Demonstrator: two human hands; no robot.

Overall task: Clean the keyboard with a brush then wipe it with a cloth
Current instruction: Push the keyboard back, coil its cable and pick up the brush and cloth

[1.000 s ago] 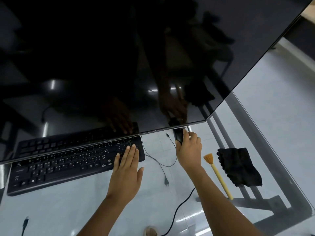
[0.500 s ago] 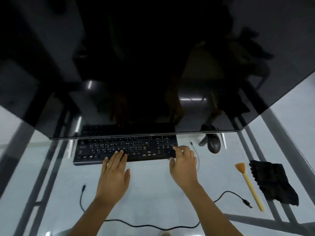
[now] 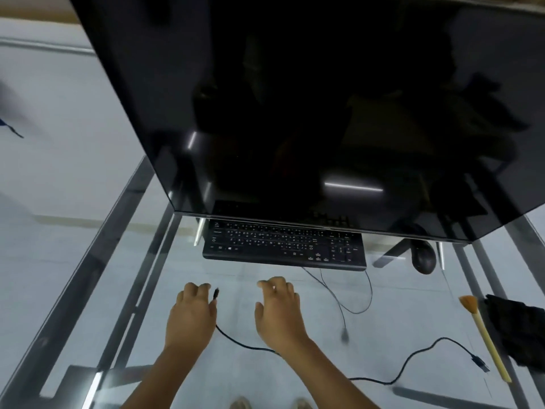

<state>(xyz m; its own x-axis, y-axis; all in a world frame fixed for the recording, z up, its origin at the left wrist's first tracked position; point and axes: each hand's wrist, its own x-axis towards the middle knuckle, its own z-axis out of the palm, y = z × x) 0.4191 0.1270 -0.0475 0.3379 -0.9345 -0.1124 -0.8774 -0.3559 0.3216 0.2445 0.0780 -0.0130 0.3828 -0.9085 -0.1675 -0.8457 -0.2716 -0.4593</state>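
Brushing has not begun, by the look of it. Left hand hovers over the clear glass worktop, fingers loosely curled beside a black cable's plug; whether they touch it I cannot tell. Right hand hovers alongside, fingers relaxed, holding nothing. Beyond both, apart from them, the black flat keyboard lies half under a dark glossy monitor. Far right lie the yellow-handled orange-bristled brush and crumpled black cloth, untouched. Next likely calls for the right hand reaching for the brush handle.
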